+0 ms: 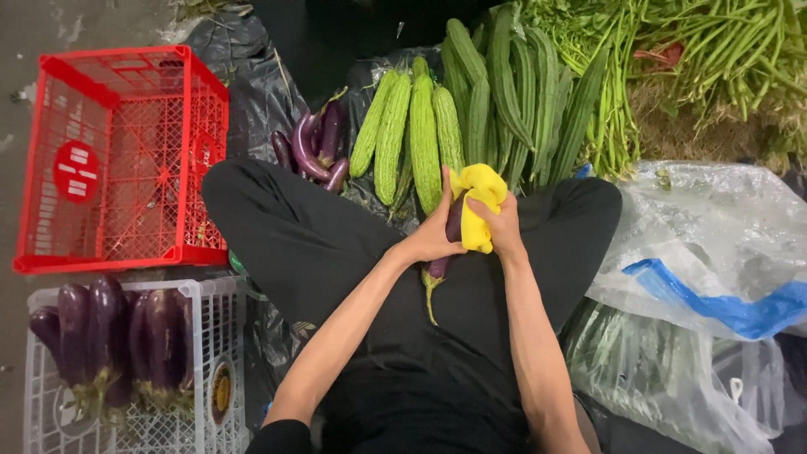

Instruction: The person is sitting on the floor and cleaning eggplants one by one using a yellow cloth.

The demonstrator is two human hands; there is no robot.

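My left hand point(433, 235) grips a purple eggplant point(439, 267) above my lap, its green stem pointing down towards me. My right hand point(502, 225) presses a yellow cloth point(477, 195) around the eggplant's upper end, hiding most of it. I sit cross-legged in black trousers point(311, 244). Just beyond my hands lie several pale green bitter gourds point(412, 134) and dark green ridged gourds point(513, 92).
An empty red plastic crate point(118, 160) stands at the left. Below it a white crate point(210, 370) holds several eggplants point(109, 336). A few loose eggplants point(315, 147) lie by my left knee. Long beans point(714, 50) are at the back right, plastic bags point(714, 244) to my right.
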